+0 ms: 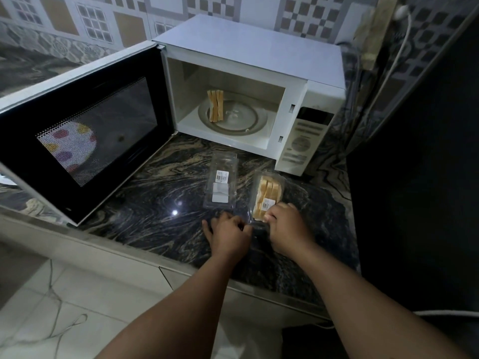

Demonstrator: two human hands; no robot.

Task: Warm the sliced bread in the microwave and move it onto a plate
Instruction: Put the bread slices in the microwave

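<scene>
On the dark marbled surface [160, 203] the microwave [259, 81] stands door open with upright bread slices [215, 106] on its turntable, an empty clear tray [220, 183] before it, and both hands, left [229, 235] and right [287, 229], apparently pinch-grip the near end of a bread pack [267, 195]

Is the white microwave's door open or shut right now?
Open: the black-windowed door of the white microwave swings left, exposing bread slices inside.
</scene>
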